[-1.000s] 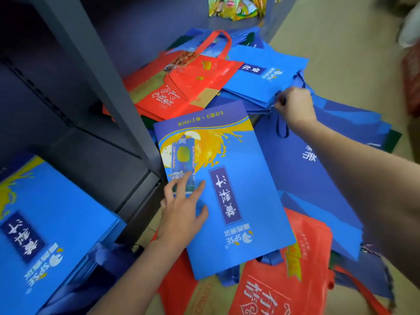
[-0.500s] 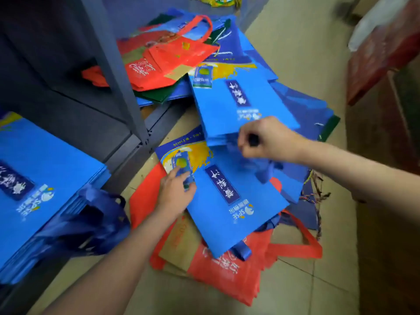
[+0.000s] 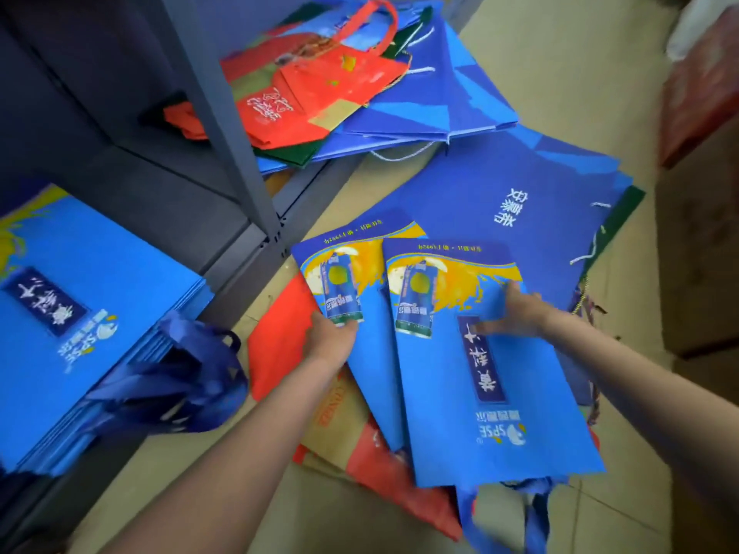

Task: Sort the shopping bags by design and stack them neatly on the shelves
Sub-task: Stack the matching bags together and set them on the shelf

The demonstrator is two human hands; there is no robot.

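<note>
Two light-blue bags with a yellow splash and a printed can lie overlapped on the floor. My right hand [image 3: 516, 313] rests flat on the upper bag [image 3: 480, 377], fingers spread over its dark label. My left hand [image 3: 330, 339] grips the left edge of the lower bag [image 3: 340, 281], thumb on top. A stack of the same design [image 3: 80, 313] sits on the low shelf at the left, its dark handles [image 3: 180, 381] hanging over the edge. Red and tan bags [image 3: 360, 445] lie under both.
A grey shelf post [image 3: 224, 121] rises between the two shelf bays. Red bags [image 3: 308, 97] and dark-blue bags [image 3: 436, 97] are heaped on the far shelf and floor. A large dark-blue bag [image 3: 500, 193] lies beyond my hands. Brown boxes [image 3: 700, 233] stand at the right.
My right hand has brought a second light-blue bag from the far pile and laid it over the first. My left hand has shifted to the first bag's left edge.
</note>
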